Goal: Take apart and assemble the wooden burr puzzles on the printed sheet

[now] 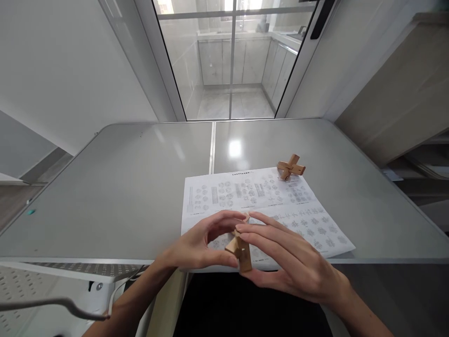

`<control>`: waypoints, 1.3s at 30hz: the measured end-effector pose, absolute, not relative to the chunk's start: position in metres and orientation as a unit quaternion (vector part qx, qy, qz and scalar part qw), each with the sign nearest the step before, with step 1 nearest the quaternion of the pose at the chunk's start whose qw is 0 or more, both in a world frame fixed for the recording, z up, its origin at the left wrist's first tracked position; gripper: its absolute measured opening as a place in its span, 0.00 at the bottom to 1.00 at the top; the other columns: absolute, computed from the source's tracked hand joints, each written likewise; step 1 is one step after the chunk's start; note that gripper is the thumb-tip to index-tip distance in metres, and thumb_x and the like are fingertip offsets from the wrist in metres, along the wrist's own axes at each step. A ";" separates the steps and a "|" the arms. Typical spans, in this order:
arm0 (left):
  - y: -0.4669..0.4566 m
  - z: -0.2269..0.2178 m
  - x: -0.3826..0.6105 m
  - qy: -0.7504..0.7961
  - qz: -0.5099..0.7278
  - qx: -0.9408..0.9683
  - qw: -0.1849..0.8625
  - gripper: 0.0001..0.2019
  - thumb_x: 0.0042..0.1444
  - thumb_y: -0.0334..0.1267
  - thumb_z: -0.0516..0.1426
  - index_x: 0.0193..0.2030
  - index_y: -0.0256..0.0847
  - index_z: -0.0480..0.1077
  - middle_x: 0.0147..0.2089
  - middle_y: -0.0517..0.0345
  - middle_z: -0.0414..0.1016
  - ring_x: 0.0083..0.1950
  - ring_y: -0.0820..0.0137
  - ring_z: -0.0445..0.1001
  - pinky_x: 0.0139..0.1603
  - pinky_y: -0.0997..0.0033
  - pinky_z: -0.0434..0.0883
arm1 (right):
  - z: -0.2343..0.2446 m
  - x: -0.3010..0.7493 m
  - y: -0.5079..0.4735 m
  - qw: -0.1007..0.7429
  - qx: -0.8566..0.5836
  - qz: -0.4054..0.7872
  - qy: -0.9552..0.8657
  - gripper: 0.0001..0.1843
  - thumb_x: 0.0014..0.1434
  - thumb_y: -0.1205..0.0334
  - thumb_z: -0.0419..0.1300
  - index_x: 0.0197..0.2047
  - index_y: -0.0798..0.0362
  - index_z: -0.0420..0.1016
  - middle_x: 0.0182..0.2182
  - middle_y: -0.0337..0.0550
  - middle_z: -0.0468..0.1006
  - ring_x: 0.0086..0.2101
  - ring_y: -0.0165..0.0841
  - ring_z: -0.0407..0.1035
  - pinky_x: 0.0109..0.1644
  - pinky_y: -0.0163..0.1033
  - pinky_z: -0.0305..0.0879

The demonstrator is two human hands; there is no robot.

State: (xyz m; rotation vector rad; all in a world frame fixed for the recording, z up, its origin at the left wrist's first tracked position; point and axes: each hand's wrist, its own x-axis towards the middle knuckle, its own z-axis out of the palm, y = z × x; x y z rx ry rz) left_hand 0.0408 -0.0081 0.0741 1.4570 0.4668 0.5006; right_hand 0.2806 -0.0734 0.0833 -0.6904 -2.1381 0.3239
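Observation:
Between my two hands, above the near edge of a printed sheet (pixel 220 187), is a wooden interlocking puzzle (pixel 244 255) made of light brown bars. My left hand (pixel 210 236) curls round its left side, thumb pressed on the front and fingers at the back. On the right, my right hand (pixel 287 252) grips it with the thumb underneath and the fingers over the top. Fingers cover much of the puzzle's upper and rear parts. A second wooden puzzle, cross-shaped (pixel 291 167), rests on the sheet's far right corner.
The grey folding table (pixel 140 187) has a seam down its middle. A small green bit (pixel 31 212) lies near its left edge. Beyond the table stands a glass door (pixel 231 61). A white perforated rack (pixel 42 290) and a grey cable (pixel 56 304) are at lower left.

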 end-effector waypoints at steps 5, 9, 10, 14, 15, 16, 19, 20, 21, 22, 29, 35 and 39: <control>-0.008 0.078 0.034 0.417 0.257 0.766 0.417 0.36 0.57 0.47 0.72 0.69 0.44 0.66 0.65 0.44 0.76 0.68 0.46 0.74 0.70 0.41 0.69 | 0.079 0.296 -0.076 0.402 -0.341 0.077 -0.846 0.45 0.65 0.66 0.70 0.79 0.50 0.55 0.58 0.52 0.82 0.60 0.52 0.77 0.67 0.67 0.74; 0.005 0.068 0.023 0.477 0.230 0.801 0.278 0.35 0.61 0.46 0.68 0.72 0.41 0.61 0.68 0.40 0.72 0.70 0.43 0.70 0.70 0.36 0.67 | 0.063 0.311 -0.082 0.402 -0.416 0.055 -0.814 0.41 0.63 0.62 0.72 0.75 0.49 0.62 0.56 0.52 0.83 0.60 0.56 0.76 0.61 0.66 0.80; 0.009 0.065 0.021 0.474 0.219 0.812 0.261 0.34 0.62 0.44 0.67 0.72 0.41 0.61 0.69 0.41 0.71 0.71 0.44 0.69 0.71 0.36 0.67 | 0.058 0.313 -0.085 0.397 -0.432 0.061 -0.807 0.40 0.63 0.61 0.72 0.74 0.49 0.63 0.56 0.52 0.83 0.60 0.56 0.76 0.60 0.65 0.81; 0.023 0.054 0.016 0.451 0.154 0.843 0.250 0.35 0.62 0.38 0.66 0.73 0.44 0.59 0.70 0.44 0.70 0.74 0.47 0.62 0.70 0.36 0.68 | 0.042 0.319 -0.095 0.381 -0.468 0.084 -0.793 0.36 0.65 0.57 0.70 0.72 0.52 0.64 0.58 0.55 0.81 0.60 0.54 0.75 0.61 0.61 0.80; 0.024 0.053 0.017 0.440 0.143 0.851 0.247 0.36 0.62 0.38 0.66 0.74 0.46 0.58 0.71 0.44 0.69 0.76 0.47 0.60 0.71 0.36 0.68 | 0.040 0.320 -0.097 0.380 -0.471 0.088 -0.791 0.35 0.66 0.57 0.70 0.72 0.52 0.64 0.58 0.54 0.81 0.60 0.53 0.76 0.61 0.60 0.80; 0.025 0.054 0.018 0.424 0.136 0.862 0.243 0.37 0.61 0.38 0.66 0.75 0.47 0.57 0.73 0.45 0.66 0.78 0.47 0.56 0.72 0.36 0.67 | 0.039 0.321 -0.098 0.381 -0.474 0.092 -0.789 0.35 0.66 0.57 0.69 0.71 0.52 0.64 0.58 0.54 0.81 0.60 0.51 0.76 0.61 0.59 0.79; 0.024 0.059 0.027 0.338 0.116 0.903 0.239 0.40 0.58 0.38 0.68 0.75 0.51 0.58 0.80 0.49 0.54 0.83 0.45 0.42 0.76 0.36 0.61 | 0.039 0.324 -0.099 0.390 -0.484 0.097 -0.778 0.34 0.66 0.56 0.70 0.71 0.51 0.65 0.58 0.53 0.81 0.57 0.50 0.78 0.60 0.56 0.80; 0.024 0.061 0.031 0.301 0.103 0.915 0.247 0.41 0.57 0.37 0.69 0.75 0.52 0.59 0.81 0.50 0.52 0.83 0.44 0.40 0.77 0.35 0.59 | 0.039 0.324 -0.099 0.391 -0.487 0.098 -0.775 0.34 0.66 0.56 0.70 0.70 0.50 0.65 0.58 0.53 0.81 0.56 0.49 0.78 0.60 0.55 0.80; 0.025 0.063 0.036 0.268 0.092 0.923 0.260 0.41 0.57 0.37 0.69 0.75 0.53 0.59 0.81 0.52 0.53 0.84 0.44 0.39 0.77 0.35 0.58 | 0.040 0.324 -0.098 0.392 -0.489 0.099 -0.773 0.34 0.66 0.56 0.70 0.70 0.50 0.65 0.58 0.52 0.81 0.56 0.49 0.79 0.59 0.55 0.81; 0.026 0.064 0.040 0.243 0.086 0.926 0.277 0.43 0.56 0.36 0.70 0.76 0.54 0.59 0.80 0.52 0.56 0.83 0.44 0.41 0.77 0.35 0.58 | 0.040 0.324 -0.098 0.392 -0.491 0.101 -0.772 0.34 0.66 0.56 0.70 0.71 0.49 0.65 0.58 0.52 0.81 0.56 0.49 0.79 0.59 0.55 0.81; 0.041 0.061 0.058 0.196 0.094 0.912 0.347 0.35 0.57 0.36 0.72 0.71 0.54 0.69 0.67 0.51 0.76 0.72 0.47 0.68 0.69 0.42 0.68 | 0.039 0.324 -0.102 0.399 -0.506 0.130 -0.754 0.36 0.65 0.55 0.70 0.72 0.47 0.63 0.59 0.50 0.81 0.55 0.47 0.80 0.58 0.52 0.80; 0.015 0.064 0.055 0.280 0.334 0.816 0.381 0.42 0.53 0.43 0.74 0.73 0.54 0.65 0.65 0.46 0.74 0.61 0.53 0.77 0.61 0.50 0.78 | 0.040 0.310 -0.108 0.466 -0.560 0.188 -0.659 0.35 0.61 0.52 0.72 0.68 0.45 0.67 0.55 0.48 0.83 0.54 0.49 0.80 0.56 0.54 0.80; -0.006 0.057 0.066 0.293 0.434 0.767 0.370 0.39 0.54 0.39 0.74 0.71 0.52 0.66 0.64 0.46 0.69 0.59 0.55 0.78 0.60 0.51 0.81 | 0.046 0.284 -0.100 0.513 -0.579 0.240 -0.586 0.30 0.60 0.52 0.72 0.63 0.45 0.71 0.54 0.48 0.81 0.51 0.47 0.80 0.55 0.54 0.80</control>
